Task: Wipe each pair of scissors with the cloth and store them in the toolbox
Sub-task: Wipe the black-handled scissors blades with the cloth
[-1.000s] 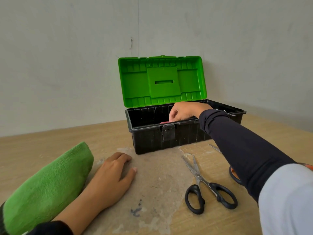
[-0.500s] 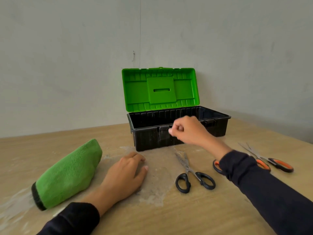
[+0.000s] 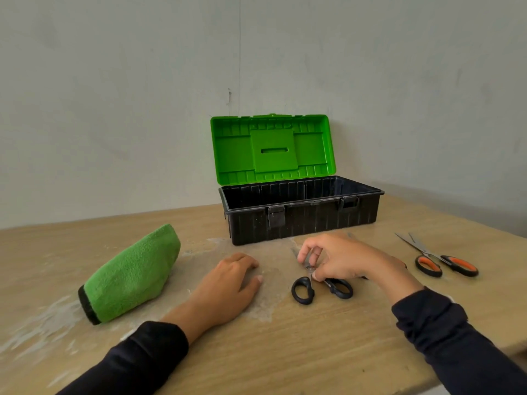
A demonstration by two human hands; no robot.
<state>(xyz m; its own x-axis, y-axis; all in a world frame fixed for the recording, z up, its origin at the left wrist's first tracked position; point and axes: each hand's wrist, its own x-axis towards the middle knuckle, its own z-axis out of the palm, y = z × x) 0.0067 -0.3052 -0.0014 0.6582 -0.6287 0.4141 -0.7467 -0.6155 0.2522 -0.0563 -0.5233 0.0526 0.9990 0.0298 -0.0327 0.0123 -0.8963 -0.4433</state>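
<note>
The right hand (image 3: 339, 262), which a moment ago was at the toolbox's (image 3: 302, 215) front latch, has dropped in front of the toolbox and now pinches the black-handled scissors (image 3: 316, 283) near their pivot on the counter (image 3: 285, 352). The left hand (image 3: 228, 283) stays flat, fingers relaxed, left of those scissors. The green cloth (image 3: 131, 275) lies farther left of the toolbox; orange-handled scissors (image 3: 439, 260) lie to its front right.
</note>
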